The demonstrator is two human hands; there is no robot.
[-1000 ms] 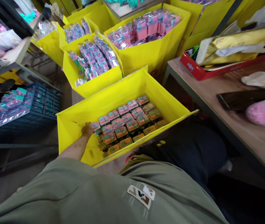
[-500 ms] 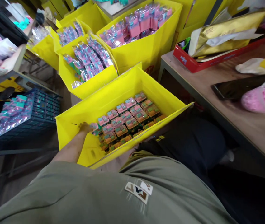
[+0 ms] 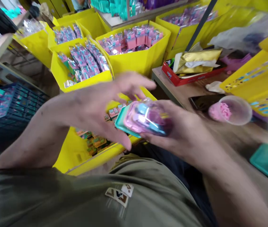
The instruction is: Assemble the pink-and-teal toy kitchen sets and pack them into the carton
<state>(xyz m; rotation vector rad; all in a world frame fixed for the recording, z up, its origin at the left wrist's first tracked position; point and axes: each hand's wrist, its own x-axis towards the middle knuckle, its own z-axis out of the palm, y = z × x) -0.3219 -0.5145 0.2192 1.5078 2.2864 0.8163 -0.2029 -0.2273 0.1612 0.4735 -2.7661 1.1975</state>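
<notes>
My right hand (image 3: 181,126) is wrapped round a small pink-and-teal plastic box (image 3: 140,118) with a shiny clear cover, held above the near yellow carton (image 3: 70,154). Motion blurs the box's details. To its left, my left hand (image 3: 107,110) is open, thumb and fingers spread apart around the box's teal end, with a gap between. Beneath my hands, rows of small packed boxes (image 3: 98,142) in pink, orange and green lie in the carton, partly hidden by my hands and arms.
Several yellow cartons (image 3: 134,60) of similar pink packs stand beyond. A dark blue crate (image 3: 22,104) is at the left. On the right-hand table (image 3: 188,93) are a red tray (image 3: 178,80), a black phone (image 3: 202,102), a clear cup (image 3: 237,110) with pink bits, and a yellow basket (image 3: 259,75).
My left hand has come up out of the near carton and moved right. My right hand has come into view holding a pink-and-teal box. The view has shifted toward the right.
</notes>
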